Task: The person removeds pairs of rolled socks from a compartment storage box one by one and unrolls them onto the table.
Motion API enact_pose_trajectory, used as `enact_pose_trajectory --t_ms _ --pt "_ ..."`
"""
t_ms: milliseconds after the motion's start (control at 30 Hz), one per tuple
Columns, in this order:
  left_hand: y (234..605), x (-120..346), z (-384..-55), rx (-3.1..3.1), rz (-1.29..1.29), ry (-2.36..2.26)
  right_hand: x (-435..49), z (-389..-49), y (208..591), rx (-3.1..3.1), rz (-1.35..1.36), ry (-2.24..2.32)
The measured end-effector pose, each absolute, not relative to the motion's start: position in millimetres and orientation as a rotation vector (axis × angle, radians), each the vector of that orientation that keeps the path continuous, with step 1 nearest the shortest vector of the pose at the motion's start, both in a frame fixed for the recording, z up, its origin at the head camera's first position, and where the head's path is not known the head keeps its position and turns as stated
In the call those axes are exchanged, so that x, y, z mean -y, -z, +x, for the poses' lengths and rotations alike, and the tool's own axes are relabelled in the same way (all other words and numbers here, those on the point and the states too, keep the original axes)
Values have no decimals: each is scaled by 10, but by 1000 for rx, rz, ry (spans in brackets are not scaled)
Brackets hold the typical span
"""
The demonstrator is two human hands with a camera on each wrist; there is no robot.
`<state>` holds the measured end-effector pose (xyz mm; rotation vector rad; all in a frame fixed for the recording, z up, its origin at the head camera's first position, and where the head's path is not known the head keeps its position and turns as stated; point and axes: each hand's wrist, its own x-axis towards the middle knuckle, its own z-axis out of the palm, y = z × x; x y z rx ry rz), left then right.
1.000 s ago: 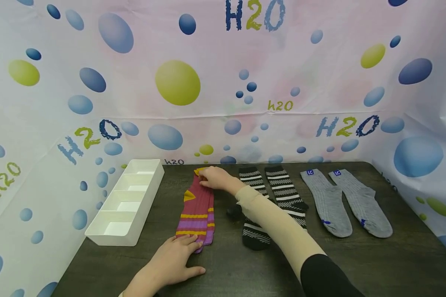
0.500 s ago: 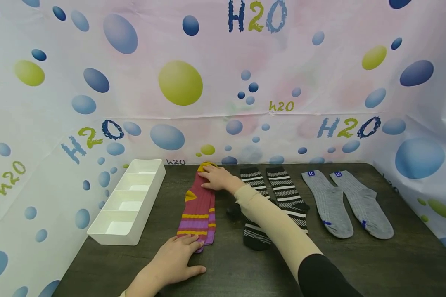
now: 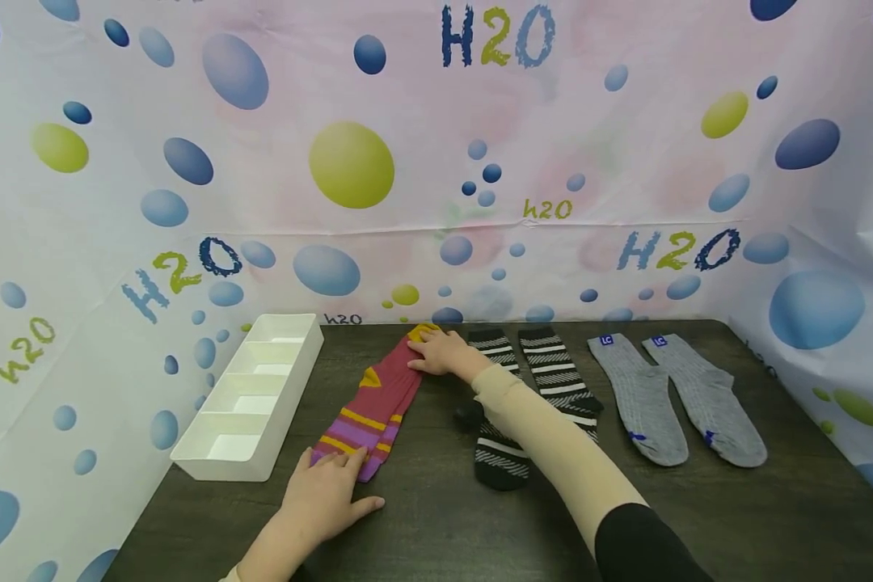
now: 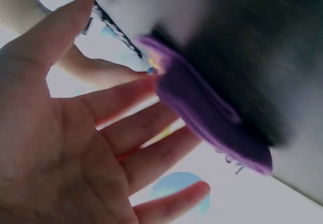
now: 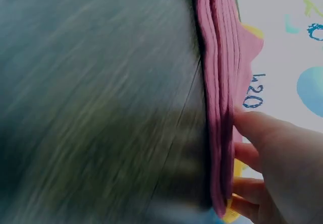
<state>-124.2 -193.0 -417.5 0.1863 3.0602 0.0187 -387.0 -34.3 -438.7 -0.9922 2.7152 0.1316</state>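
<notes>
Both hands are laid flat on the same pair of red socks (image 3: 374,398), one at each end. Fingers of the left hand (image 3: 325,499) are held straight and a little spread, and the near end of the socks, where the purple and yellow stripes are, is pressed down by the fingertips. From the left wrist view, the open palm is seen with a soft purple edge of sock just past the fingers. Fingers of the right hand (image 3: 441,352) are also kept straight, and the far end, by the yellow toe, is touched and held down. From the right wrist view, the red cloth is seen stacked in two thin ribbed layers under the fingers. Nothing is gripped or pinched by either hand. The red socks are laid slanted on the dark table (image 3: 771,517), just to the right of a white tray (image 3: 256,388) made of smooth plastic with four box-shaped parts. Beside the right arm, two black socks (image 3: 534,388) with thin white stripes are laid flat. Further right, two grey socks (image 3: 676,400) of ribbed knit with small blue labels are laid side by side.
</notes>
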Motion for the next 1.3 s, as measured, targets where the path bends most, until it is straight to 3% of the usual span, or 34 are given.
enact_pose_trajectory --t_ms 667,1300 --pt "4198 2358 -1911 -2925 -14 -172 -74 -3502 4335 -2740 -1052 -230" --pt "4231 2478 -2589 -2875 -16 -261 -264 -2773 4208 -2710 -1289 -330"
